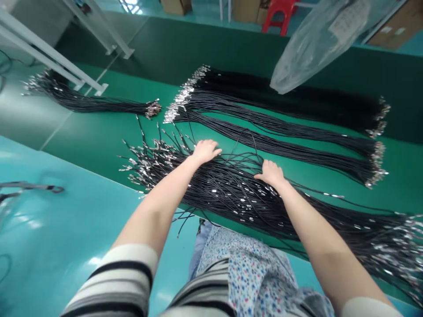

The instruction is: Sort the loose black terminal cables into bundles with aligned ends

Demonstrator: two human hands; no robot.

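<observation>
A loose pile of black cords (231, 189) with silver metal end clasps lies across the near part of the green table (99, 136). My left hand (205, 150) rests flat on the far side of this pile, fingers stretched out toward the right. My right hand (271, 172) presses on the pile's middle with its fingers curled down into the cords; whether it grips any is hidden. Both forearms reach out over the table's near edge.
Neat bundles of the same black cords (280, 127) lie farther back, and one bundle (86, 103) lies at the left. A clear plastic bag (313, 44) hangs over the far bundles. White frame legs (82, 79) stand at the back left. A red stool (279, 13) stands beyond.
</observation>
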